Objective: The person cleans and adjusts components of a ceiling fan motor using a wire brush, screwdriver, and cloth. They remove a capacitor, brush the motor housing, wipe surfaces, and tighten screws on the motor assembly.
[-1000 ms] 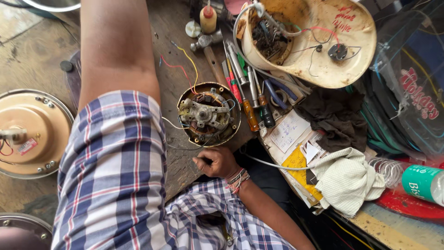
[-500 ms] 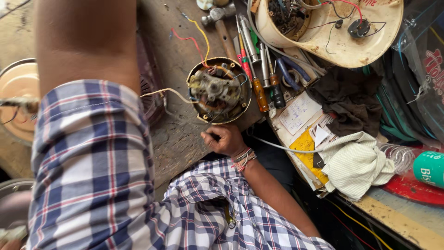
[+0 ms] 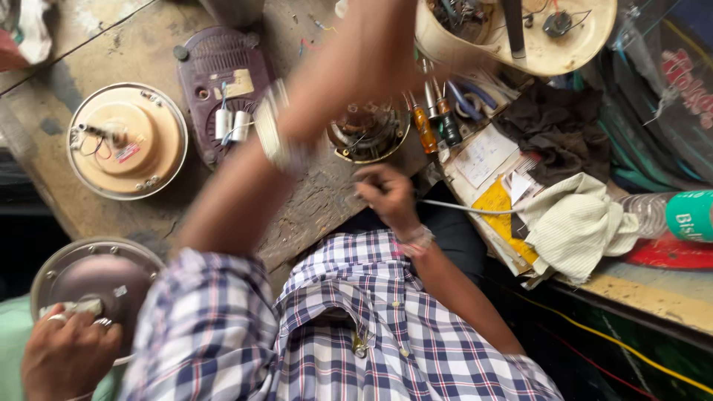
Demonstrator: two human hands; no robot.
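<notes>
Bare table [image 3: 312, 215] strip open between round cream motor cover [image 3: 126, 139] and motor core [image 3: 369, 131]. Right of core blocked: screwdrivers [image 3: 427, 122], papers [image 3: 486, 156], dark rag [image 3: 561, 134], pale cloth [image 3: 575, 226]. Far edge closed off by cream fan housing [image 3: 549, 44]. Maroon base plate [image 3: 223, 89] filled gap behind strip. White cable [image 3: 468, 209] crossed near edge.

Green bottle label [image 3: 689, 215] far right; yellow packet [image 3: 499, 204]

The blurred left arm [image 3: 297, 141] hides part of the motor [image 3: 369, 131].
</notes>
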